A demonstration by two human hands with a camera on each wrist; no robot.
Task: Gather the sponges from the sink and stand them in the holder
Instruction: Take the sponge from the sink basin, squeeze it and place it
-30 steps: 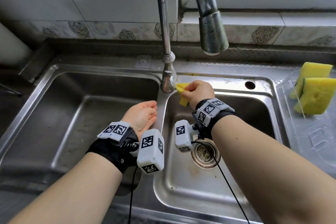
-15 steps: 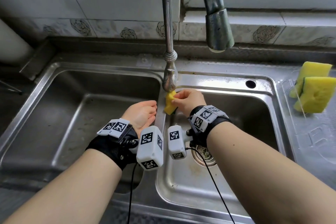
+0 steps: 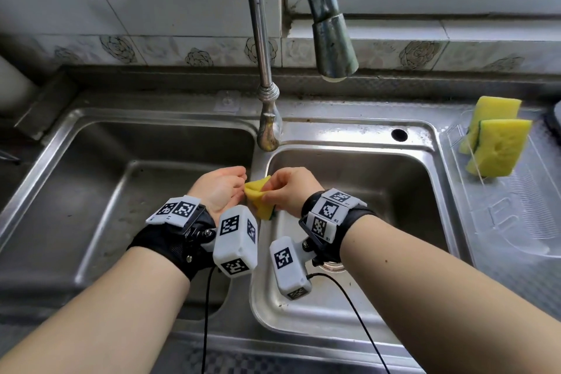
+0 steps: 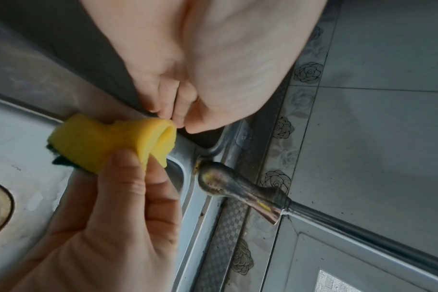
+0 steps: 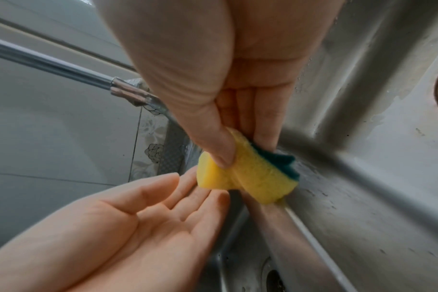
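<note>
A yellow sponge (image 3: 258, 199) with a green scouring side hangs squeezed over the divider between the two basins. My right hand (image 3: 268, 191) pinches it between thumb and fingers; the right wrist view shows the thumb pressing into the sponge (image 5: 248, 177). My left hand (image 3: 238, 182) lies palm up just left of it, its straight fingertips (image 5: 200, 189) at the sponge's (image 4: 108, 144) end. Two more yellow sponges (image 3: 498, 152) stand upright in the clear plastic holder (image 3: 510, 228) on the right drainboard.
The tall steel faucet (image 3: 264, 76) rises behind the hands, its spout head (image 3: 334, 45) over the right basin (image 3: 394, 191). The left basin (image 3: 106, 191) is wide and deep. A drain (image 3: 332, 266) shows under my right wrist. Tiled wall runs behind.
My right hand brought the sponge from beside the faucet base leftward and nearer, over the divider. My left hand lifted and its fingertips now reach the sponge.
</note>
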